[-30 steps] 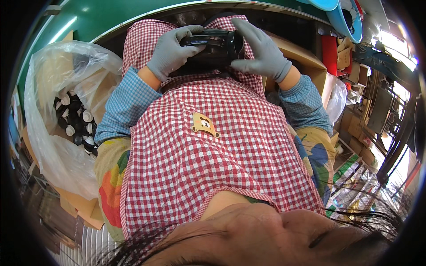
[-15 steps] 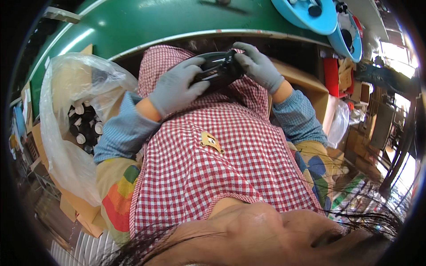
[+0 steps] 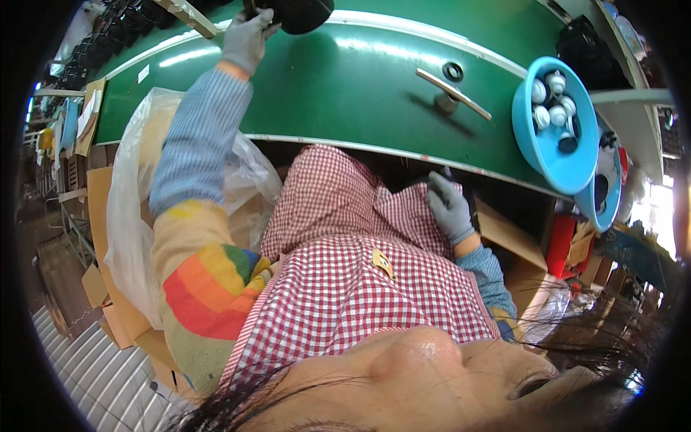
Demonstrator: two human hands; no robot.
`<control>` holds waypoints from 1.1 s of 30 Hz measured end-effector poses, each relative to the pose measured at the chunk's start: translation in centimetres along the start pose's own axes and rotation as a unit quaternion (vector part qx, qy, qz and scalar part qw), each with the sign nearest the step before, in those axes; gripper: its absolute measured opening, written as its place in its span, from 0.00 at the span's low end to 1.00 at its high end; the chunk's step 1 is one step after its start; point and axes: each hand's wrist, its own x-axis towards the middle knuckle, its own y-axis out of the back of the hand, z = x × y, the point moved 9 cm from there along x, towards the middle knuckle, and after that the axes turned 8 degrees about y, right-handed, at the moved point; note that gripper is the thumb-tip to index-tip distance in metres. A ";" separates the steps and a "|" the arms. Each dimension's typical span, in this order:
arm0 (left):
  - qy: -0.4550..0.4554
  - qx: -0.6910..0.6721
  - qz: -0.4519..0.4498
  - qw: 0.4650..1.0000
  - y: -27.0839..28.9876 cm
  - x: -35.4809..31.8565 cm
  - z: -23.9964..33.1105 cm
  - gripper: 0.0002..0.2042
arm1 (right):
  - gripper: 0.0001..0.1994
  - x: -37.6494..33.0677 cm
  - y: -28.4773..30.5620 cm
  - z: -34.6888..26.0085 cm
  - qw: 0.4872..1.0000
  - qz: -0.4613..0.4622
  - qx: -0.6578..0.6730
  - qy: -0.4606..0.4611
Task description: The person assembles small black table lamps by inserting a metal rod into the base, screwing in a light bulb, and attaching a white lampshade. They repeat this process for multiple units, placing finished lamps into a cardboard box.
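Note:
My left hand (image 3: 248,39), in a grey glove, reaches out to the far left over the green table. Its fingers are closed at the side of a black rounded part (image 3: 299,16), whose far side is cut off by the picture's upper edge. My right hand (image 3: 449,209), gloved too, rests low at the table's front edge beside my checked apron (image 3: 338,288). Its fingers are loosely bent and apart, with no held thing visible. Farther off on the green table (image 3: 345,93), a small stand with a bar (image 3: 455,95) has a black ring (image 3: 453,71) beside it.
A blue basin (image 3: 529,137) with several white-and-black round parts stands at the table's right, a second basin (image 3: 613,201) beside it. At left, a clear plastic bag (image 3: 129,230) lines a cardboard box (image 3: 98,209). Several black parts (image 3: 108,36) sit at far left.
The black part has left my lap and is now far left over the table with my left hand. My right hand has let go of it and dropped nearer to me. The view has shifted.

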 end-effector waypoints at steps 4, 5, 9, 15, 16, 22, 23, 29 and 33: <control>0.187 -0.300 0.191 0.916 0.6 10.3 -5.9 0.07 | 0.23 -1.4 1.3 -2.2 1.000 0.024 -0.013 0.015; 0.173 -0.287 0.222 0.916 4.0 13.4 -6.9 0.08 | 0.23 -1.4 0.8 -2.5 0.999 0.024 0.004 0.027; 0.176 -0.184 0.297 0.920 6.1 18.0 -3.9 0.18 | 0.23 -2.2 2.4 -6.6 0.995 0.036 -0.065 0.072; 0.175 -0.187 0.251 0.934 4.9 14.4 0.3 0.28 | 0.23 -4.0 3.5 -9.1 0.990 0.022 -0.100 0.093; 0.073 -0.206 0.252 0.943 9.2 14.2 -0.4 0.34 | 0.23 -3.5 2.6 -9.8 0.990 -0.007 -0.059 0.125; 0.064 -0.068 0.022 0.995 -13.9 0.3 7.6 0.40 | 0.25 3.4 10.9 -12.7 0.965 0.043 -0.123 0.229; -0.016 0.031 -0.059 0.998 -16.8 -1.7 9.6 0.39 | 0.24 5.2 12.6 -13.9 0.953 0.062 -0.136 0.263; -0.149 0.338 -0.127 0.920 -22.7 -6.7 12.5 0.31 | 0.23 21.4 26.0 -16.1 0.907 0.190 -0.259 0.271; -0.156 0.348 -0.155 0.911 -21.9 -9.3 14.8 0.29 | 0.38 31.5 40.2 -8.8 0.863 0.254 -0.432 0.061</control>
